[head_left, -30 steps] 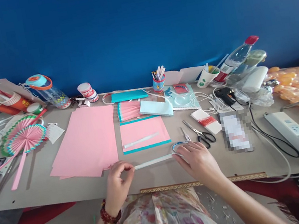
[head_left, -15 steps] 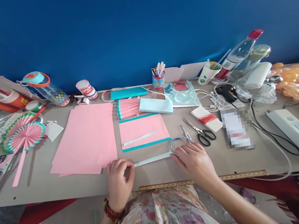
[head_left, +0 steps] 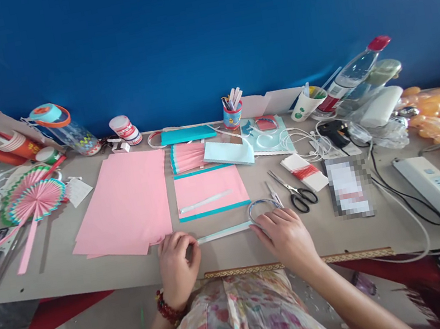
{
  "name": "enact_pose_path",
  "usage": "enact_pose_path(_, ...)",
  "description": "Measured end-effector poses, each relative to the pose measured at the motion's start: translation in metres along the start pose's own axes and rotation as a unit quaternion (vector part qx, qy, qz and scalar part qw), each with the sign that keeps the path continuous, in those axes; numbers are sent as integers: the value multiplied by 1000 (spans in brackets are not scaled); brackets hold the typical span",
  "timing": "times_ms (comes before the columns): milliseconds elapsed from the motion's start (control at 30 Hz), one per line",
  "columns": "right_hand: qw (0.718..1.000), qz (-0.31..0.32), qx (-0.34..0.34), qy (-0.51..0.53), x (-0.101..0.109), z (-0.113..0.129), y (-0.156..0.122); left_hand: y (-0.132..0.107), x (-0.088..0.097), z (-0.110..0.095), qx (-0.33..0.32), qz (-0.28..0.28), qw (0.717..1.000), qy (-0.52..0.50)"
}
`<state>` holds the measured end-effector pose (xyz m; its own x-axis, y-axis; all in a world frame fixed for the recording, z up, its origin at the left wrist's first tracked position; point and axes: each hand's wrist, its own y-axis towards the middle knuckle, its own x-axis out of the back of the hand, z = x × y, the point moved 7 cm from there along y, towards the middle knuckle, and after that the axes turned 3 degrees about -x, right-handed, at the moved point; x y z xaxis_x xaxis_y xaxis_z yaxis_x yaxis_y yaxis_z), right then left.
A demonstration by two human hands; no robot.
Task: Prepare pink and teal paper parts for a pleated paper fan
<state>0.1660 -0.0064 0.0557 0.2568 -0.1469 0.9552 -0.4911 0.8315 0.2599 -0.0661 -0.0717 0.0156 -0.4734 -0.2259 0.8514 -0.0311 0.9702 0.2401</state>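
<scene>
A narrow pale blue paper strip lies level near the table's front, one end at each hand. My left hand pinches its left end between thumb and fingers. At the right end, my right hand is closed on the strip, its fingertips partly hidden. A roll of tape shows just behind my right fingers. Beyond the strip lies a pink sheet with blue borders, a thin whitish strip resting on it. Large pink paper sheets are stacked beside my left hand.
Black-handled scissors and a white card wound with red thread lie to the right. A glue gun and power strip are farther right. Folded pink paper fans lie left. A pen cup stands at the back.
My left hand has shifted very slightly to the right. Both hands keep their hold on the strip, and the view has tilted a little.
</scene>
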Motion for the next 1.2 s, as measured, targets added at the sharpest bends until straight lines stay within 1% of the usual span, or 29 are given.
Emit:
enact_pose_path(200,1000,3,0,-7,-3,0,1,-2,-1,0,4,-11,1000,10)
enact_pose_path(533,1000,18,-14,-3,-13,-3,0,-3,-3,-1,11,-22,999,24)
enact_pose_path(767,999,31,-21,0,-15,-3,1,-3,-4,-1,7,-19,999,28)
enact_pose_path(967,999,23,-23,-1,-15,-3,1,-3,-4,-1,6,-18,999,26)
enact_pose_path(1200,999,44,-22,-19,-15,-2,1,-1,-3,-1,8,-6,1000,19)
